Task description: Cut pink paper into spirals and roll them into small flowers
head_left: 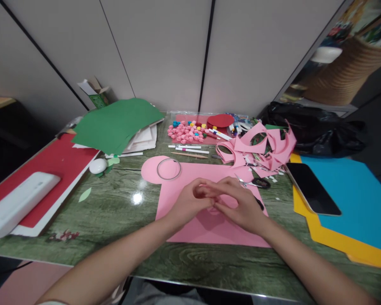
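Note:
My left hand [191,198] and my right hand [240,204] meet above a large pink paper sheet [184,226]. Fingertips of both hands are pressed together around a small piece of pink paper [213,205], mostly hidden by the fingers. Under the right hand, a pair of scissors [260,182] with black handles lies partly covered. A clear round ring-like lid [169,169] rests over the sheet's upper left edge and a pink paper circle [150,169].
Pink paper offcuts [266,146] pile up at the back right, near a phone [313,188] on blue paper [362,199]. Pink rolled flowers [187,132] fill a clear tray behind pens [192,150]. Green sheets [117,123] and a white glue gun-like device [23,205] occupy the left.

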Available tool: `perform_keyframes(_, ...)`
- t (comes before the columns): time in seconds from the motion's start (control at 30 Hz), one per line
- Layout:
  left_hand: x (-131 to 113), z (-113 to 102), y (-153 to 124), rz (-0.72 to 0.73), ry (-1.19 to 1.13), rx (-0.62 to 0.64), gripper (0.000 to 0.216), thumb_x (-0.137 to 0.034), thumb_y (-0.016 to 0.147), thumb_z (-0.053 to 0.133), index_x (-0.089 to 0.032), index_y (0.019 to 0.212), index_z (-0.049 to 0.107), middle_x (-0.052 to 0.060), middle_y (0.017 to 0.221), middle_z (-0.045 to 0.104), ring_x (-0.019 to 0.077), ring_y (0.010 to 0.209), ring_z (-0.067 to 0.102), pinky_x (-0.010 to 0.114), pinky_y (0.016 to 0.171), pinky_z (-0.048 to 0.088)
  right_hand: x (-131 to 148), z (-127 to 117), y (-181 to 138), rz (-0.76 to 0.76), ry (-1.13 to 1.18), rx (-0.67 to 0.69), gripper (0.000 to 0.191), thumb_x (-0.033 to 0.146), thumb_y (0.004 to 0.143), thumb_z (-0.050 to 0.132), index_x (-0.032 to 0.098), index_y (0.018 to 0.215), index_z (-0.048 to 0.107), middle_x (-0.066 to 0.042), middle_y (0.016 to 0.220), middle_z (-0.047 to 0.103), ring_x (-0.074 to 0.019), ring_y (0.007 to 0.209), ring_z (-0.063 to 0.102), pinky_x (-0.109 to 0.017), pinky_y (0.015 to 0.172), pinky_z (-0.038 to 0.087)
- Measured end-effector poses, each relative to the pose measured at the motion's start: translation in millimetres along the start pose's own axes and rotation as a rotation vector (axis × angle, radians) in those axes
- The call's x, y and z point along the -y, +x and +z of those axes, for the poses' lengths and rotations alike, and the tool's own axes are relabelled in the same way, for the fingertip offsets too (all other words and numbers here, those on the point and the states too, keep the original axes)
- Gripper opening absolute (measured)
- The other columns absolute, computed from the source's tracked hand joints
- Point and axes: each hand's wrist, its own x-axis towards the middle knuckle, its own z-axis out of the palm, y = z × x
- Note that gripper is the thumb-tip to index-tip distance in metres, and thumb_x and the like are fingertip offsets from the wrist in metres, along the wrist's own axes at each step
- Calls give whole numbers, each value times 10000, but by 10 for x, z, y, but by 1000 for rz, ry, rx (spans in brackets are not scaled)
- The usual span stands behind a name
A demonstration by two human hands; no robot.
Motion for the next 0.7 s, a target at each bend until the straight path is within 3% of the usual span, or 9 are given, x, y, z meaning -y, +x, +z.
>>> perform_keyframes(0.17,-3,-6,4,-23,-12,-1,329,-144,677,676,-162,981,554,30,767,659,149,672,622,313,681,484,-17,5,0,38,-30,-68,432,180,795,615,343,1189,549,-19,824,656,-194,813,528,-345,730,470)
perform_keyframes(0.4,39,7,-15,-25,-78,-62,313,-109,644,709,-163,931,596,14,812,653,128,798,609,259,757,451,-36,27,-6,-18,-10,-143,379,212,794,624,316,1154,563,-9,787,631,-184,763,515,-326,680,444)
perform_keyframes(0.7,34,21,-11,-15,-71,-72,292,-115,649,699,-151,919,596,25,781,668,135,738,615,255,699,453,-20,32,2,-45,-35,-125,388,198,793,615,316,1158,562,3,761,619,-172,736,522,-327,687,430)
